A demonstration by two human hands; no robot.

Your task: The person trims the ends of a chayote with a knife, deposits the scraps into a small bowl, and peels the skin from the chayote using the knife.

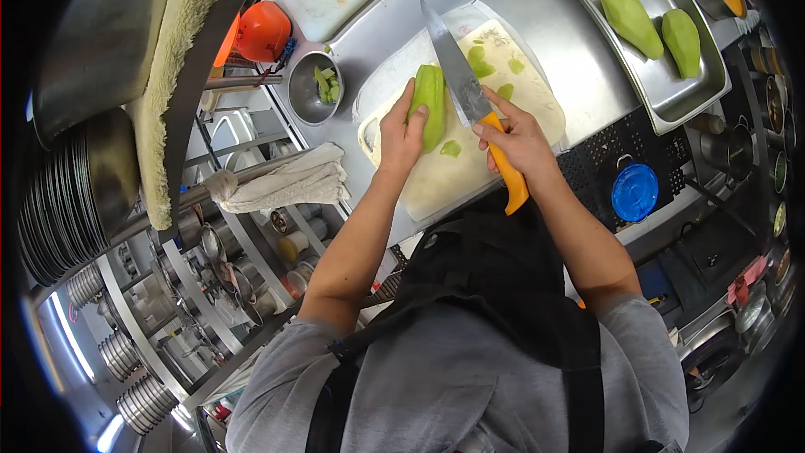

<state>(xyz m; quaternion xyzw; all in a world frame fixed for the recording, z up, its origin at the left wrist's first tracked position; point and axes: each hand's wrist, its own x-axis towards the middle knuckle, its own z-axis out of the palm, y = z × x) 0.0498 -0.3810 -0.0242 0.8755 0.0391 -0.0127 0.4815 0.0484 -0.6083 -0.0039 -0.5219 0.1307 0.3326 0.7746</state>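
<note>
A peeled green vegetable is gripped in my left hand above a pale cutting board. My right hand is closed round the orange handle of a large knife. The blade points up and to the left, just right of the vegetable; whether the two touch is unclear. Several thin green peelings lie on the board around the blade.
Left of the board stands a metal bowl with green pieces inside. A metal tray at the upper right holds three peeled green vegetables. A white cloth hangs at the left edge. A blue lid lies on black matting.
</note>
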